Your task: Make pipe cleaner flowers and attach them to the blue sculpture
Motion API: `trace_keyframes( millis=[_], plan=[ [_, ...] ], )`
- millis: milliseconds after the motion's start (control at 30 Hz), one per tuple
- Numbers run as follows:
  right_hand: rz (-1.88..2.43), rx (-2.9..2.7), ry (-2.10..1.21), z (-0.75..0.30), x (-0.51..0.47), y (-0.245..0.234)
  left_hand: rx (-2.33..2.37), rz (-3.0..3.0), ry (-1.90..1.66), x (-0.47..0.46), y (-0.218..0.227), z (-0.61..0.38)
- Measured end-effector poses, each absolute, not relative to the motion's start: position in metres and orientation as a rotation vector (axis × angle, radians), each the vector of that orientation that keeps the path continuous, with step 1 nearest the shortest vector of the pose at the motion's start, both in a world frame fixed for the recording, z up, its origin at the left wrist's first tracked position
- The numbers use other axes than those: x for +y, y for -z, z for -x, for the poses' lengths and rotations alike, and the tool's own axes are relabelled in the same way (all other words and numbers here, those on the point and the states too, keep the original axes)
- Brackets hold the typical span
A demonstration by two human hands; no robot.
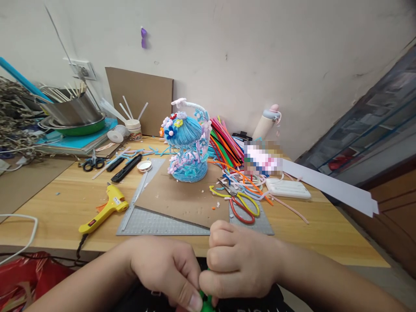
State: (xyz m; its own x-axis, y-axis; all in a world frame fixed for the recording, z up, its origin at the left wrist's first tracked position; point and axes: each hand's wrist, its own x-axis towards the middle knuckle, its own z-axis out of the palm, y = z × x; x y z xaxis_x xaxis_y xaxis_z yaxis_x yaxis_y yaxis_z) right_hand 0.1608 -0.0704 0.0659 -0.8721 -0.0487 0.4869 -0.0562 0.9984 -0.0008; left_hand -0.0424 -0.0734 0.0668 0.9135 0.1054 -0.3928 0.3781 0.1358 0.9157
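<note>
At the bottom of the head view, my left hand [165,268] and my right hand [240,262] meet below the table's front edge. Both are closed around a small bright green piece [208,306], mostly hidden by the fingers, so its kind is unclear. The left thumb presses along it, while the right fingers curl over its upper end. Beyond the hands, on a cardboard sheet [182,201], stands a blue pipe-cleaner jellyfish-like lamp [185,134] with flowers. Scissors [242,206] with red and yellow handles lie to its right.
A yellow glue gun [105,208] lies left of the grey cutting mat [156,223]. Black scissors [93,162] and a black cutter [126,168] are behind it. Bundled pipe cleaners [225,145], a white box [287,189] and a bottle [264,125] stand at the right.
</note>
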Motion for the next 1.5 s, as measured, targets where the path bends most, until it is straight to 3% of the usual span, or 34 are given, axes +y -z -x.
trace_keyframes(
  millis=[267,567,667,800,933,1033,1133,1267,1400,1500],
  plan=[
    [-0.209,-2.565,-0.039,-0.158,-0.066,-0.074,0.427,-1.414,0.269,-0.071,-0.079,0.038],
    [-0.037,-2.788,-0.523,-0.154,-0.065,-0.09,0.422,-1.533,0.315,-0.064,-0.089,0.036],
    [0.137,-2.863,-0.767,-0.152,-0.056,-0.095,0.522,-1.745,0.342,-0.053,-0.107,0.035],
    [0.735,-2.853,-0.958,-0.146,-0.032,-0.1,0.944,-2.203,0.309,-0.04,-0.124,0.032],
    [1.244,-2.558,-0.613,-0.138,-0.007,-0.091,1.653,-2.524,0.065,-0.033,-0.108,0.023],
    [1.277,-2.318,-0.242,-0.133,0.001,-0.071,1.824,-2.384,-0.379,-0.034,-0.079,0.016],
    [1.071,-2.22,0.125,-0.134,-0.002,-0.048,1.437,-1.921,-0.834,-0.04,-0.054,0.014],
    [0.761,-2.243,0.307,-0.143,-0.012,-0.031,0.961,-1.084,-0.955,-0.044,-0.044,0.02],
    [0.584,-2.275,0.323,-0.151,-0.017,-0.034,0.861,-1.014,-0.972,-0.037,-0.049,0.027],
    [0.644,-2.217,0.055,-0.149,-0.024,-0.041,0.872,-1.102,-1.017,-0.036,-0.052,0.027]
  ],
)
